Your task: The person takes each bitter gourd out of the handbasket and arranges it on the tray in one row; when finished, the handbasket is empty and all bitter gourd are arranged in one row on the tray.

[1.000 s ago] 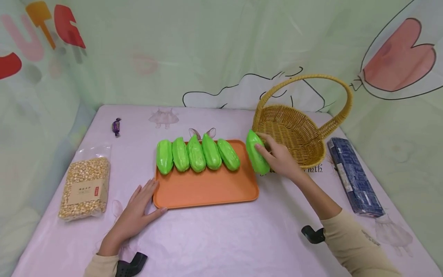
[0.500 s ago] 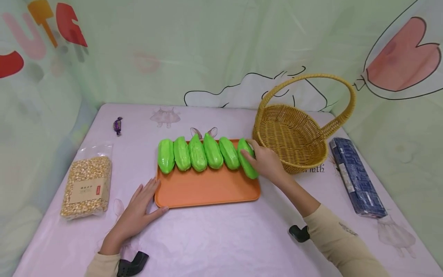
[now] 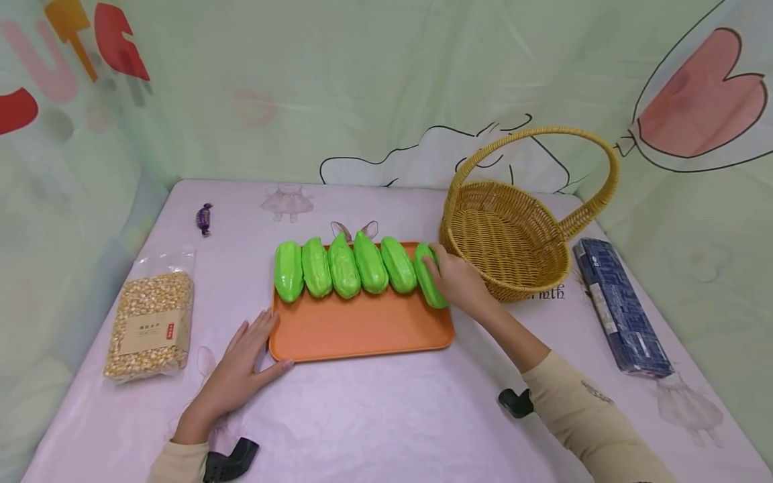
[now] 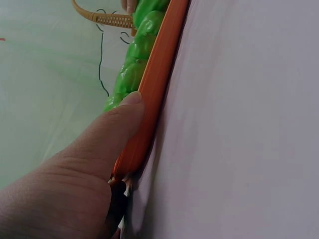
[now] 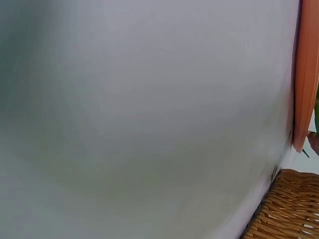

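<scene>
On an orange tray (image 3: 362,332), several glossy green gourds (image 3: 343,268) lie side by side in a row along its far half. At the right end of that row, my right hand (image 3: 461,280) grips one green gourd (image 3: 430,285) from its right side, thumb on top; the gourd lies over the tray's right edge area. My left hand (image 3: 244,365) rests at the tray's near left corner with fingers extended along the left edge. In the left wrist view its thumb (image 4: 124,117) presses on the tray's rim. The right wrist view catches only a sliver of the right hand.
A wicker basket (image 3: 504,248) with a tall handle stands right behind the right hand. A long dark blue box (image 3: 622,308) lies at the far right. On the left are a bag of corn kernels (image 3: 151,322) and a purple wrapped candy (image 3: 204,220). Fabric walls surround the table.
My right hand has brought the gourd left from beside the basket down onto the tray's right end, next to the others. The left hand has stayed on the tray corner.
</scene>
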{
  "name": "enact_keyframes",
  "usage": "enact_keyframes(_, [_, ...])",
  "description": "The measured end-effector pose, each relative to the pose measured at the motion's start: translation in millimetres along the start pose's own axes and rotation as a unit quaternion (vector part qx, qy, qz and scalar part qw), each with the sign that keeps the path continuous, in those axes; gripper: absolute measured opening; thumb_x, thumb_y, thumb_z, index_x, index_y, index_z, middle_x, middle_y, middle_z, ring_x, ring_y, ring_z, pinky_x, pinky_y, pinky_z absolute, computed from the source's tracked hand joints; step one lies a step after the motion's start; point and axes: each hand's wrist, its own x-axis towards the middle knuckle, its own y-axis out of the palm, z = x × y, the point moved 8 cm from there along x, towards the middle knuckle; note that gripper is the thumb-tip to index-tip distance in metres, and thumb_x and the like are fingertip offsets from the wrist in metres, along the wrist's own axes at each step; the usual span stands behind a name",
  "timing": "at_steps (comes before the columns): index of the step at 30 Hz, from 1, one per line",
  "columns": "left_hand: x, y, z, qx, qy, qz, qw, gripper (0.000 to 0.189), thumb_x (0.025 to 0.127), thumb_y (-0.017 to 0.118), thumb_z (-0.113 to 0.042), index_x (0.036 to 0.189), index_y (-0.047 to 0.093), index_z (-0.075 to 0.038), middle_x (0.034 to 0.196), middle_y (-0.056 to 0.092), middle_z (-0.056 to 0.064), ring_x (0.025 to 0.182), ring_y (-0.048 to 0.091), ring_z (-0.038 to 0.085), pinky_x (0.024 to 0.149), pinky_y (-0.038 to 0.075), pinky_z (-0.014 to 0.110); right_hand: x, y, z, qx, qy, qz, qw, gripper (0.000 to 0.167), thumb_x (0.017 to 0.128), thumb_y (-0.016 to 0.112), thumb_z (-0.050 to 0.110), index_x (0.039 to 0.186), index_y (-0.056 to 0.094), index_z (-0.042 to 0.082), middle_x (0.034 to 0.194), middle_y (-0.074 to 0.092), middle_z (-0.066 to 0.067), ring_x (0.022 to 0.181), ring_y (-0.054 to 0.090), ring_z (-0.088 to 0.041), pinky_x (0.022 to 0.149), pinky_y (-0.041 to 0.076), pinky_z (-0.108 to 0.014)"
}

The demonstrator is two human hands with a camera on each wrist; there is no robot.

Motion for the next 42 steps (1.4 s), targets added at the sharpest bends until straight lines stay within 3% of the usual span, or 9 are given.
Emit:
enact_keyframes(9, [0.1,0.3,0.2,-0.002,-0.004,0.003,1.0,0.082,0.088,0.066,-0.04,0.146,0.029,0.003,0.15,0.028,0.02,0.141,0.017,0.032,0.116,0.001,0.037,1.7,6.7,-1.0,0.025,-0.012,0.0,0.9996,0.041,0.105,0.034,0.023,0.132,0.043,-0.006,0.11,0.06,-0.026,0.092,0.061,-0.036,0.074,0.051,-0.051])
enact_keyframes(16, [-0.1,-0.2,-1.8,-0.003,-0.002,0.003,1.0,0.081,0.088,0.066,-0.039,0.147,0.028,0.003,0.15,0.028,0.021,0.141,0.017,0.032,0.116,0.0,0.036,0.2,7.2,-3.2,-0.025,-0.014,-0.005,0.9996,0.042,0.104,0.034,0.024,0.133,0.044,-0.005,0.11,0.062,-0.025,0.088,0.063,-0.035,0.068,0.052,-0.052])
enact_keyframes(24, [0.1,-0.3,-1.1,0.001,-0.001,0.001,1.0,0.081,0.088,0.068,-0.037,0.146,0.029,0.003,0.149,0.029,0.021,0.14,0.017,0.033,0.116,0.001,0.035,-5.1,2.3,-5.7,-0.011,0.005,0.038,0.9992,0.048,0.105,0.032,0.028,0.138,0.038,-0.006,0.107,0.062,-0.025,0.076,0.059,-0.029,0.067,0.051,-0.047])
enact_keyframes(28, [-0.2,0.7,-0.2,0.0,-0.004,0.002,1.0,0.08,0.088,0.067,-0.038,0.147,0.029,0.002,0.15,0.028,0.021,0.14,0.017,0.032,0.116,0.0,0.035,-9.0,-4.1,-5.0,0.004,0.012,0.049,0.9987,0.051,0.104,0.033,0.033,0.14,0.037,-0.004,0.111,0.061,-0.025,0.08,0.058,-0.028,0.066,0.05,-0.042])
enact_keyframes(35, [-0.5,1.1,0.4,-0.004,-0.011,0.004,0.9999,0.08,0.088,0.066,-0.04,0.147,0.029,0.001,0.15,0.028,0.02,0.141,0.016,0.032,0.116,0.0,0.035,-18.0,-23.4,0.4,0.029,0.004,0.031,0.9991,0.051,0.102,0.042,0.036,0.137,0.044,-0.001,0.091,0.062,-0.011,0.069,0.057,-0.022,0.057,0.048,-0.034])
enact_keyframes(42, [-1.2,0.8,0.8,-0.007,-0.015,0.007,0.9998,0.081,0.088,0.066,-0.04,0.147,0.029,0.002,0.151,0.026,0.021,0.141,0.015,0.032,0.116,0.0,0.036,-28.0,-39.7,-6.8,0.042,0.012,-0.005,0.999,0.046,0.099,0.048,0.036,0.129,0.053,0.001,0.095,0.067,-0.013,0.082,0.062,-0.025,0.065,0.051,-0.039])
